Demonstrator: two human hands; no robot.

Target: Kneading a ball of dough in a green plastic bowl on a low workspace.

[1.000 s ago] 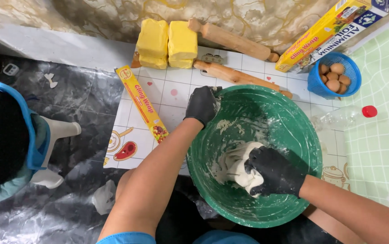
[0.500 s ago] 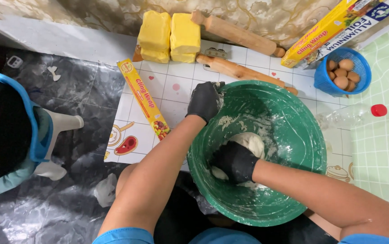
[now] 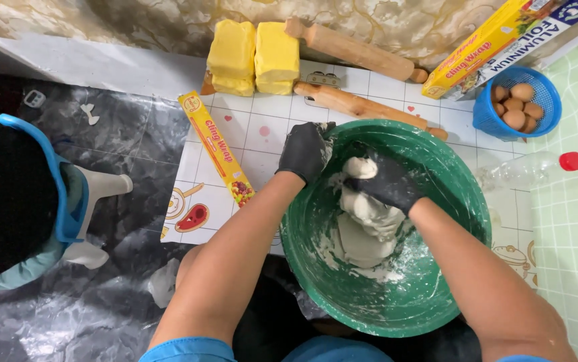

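Note:
A big green bowl (image 3: 450,201) sits in front of me on a patterned mat, its inside smeared with flour. A lump of pale dough (image 3: 362,224) lies in it. My right hand (image 3: 386,181), in a black glove, grips the top of the dough and pulls it up toward the bowl's far side. My left hand (image 3: 304,151), also in a black glove, clasps the bowl's far-left rim.
Two yellow butter blocks (image 3: 254,57) and two wooden rolling pins (image 3: 356,47) lie behind the bowl. A yellow wrap box (image 3: 216,147) lies left of it. A blue basket of eggs (image 3: 517,104), more boxes and a clear bottle with a red cap (image 3: 537,167) are at right.
My right hand moved from the bowl's near side to its far side, lifting and stretching the dough. My left hand stayed on the rim.

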